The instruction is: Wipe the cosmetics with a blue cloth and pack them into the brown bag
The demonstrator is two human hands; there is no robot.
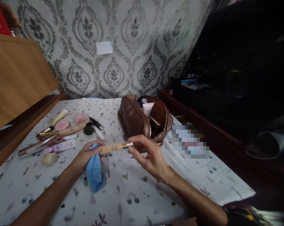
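Between my two hands lies a beige cosmetic tube (112,147) with a shiny metallic cap, held almost level above the table. My left hand (86,155) is closed round its left end, with a blue cloth (95,175) bunched in the same grip and hanging down. The thumb and fingers of my right hand (149,153) pinch the capped end. Just behind my right hand stands a brown makeup bag (134,117), unzipped, with a pale pink tube (148,109) and other items showing inside. The bag's deeper contents are hidden.
Several cosmetics lie at the left: a pink sponge (80,118), a purple-and-white tube (62,146), a round dark compact (88,128) and a yellowish stone-like piece (49,158). A wooden cabinet (22,78) borders the left. A blurred-out item (191,142) lies right of the bag.
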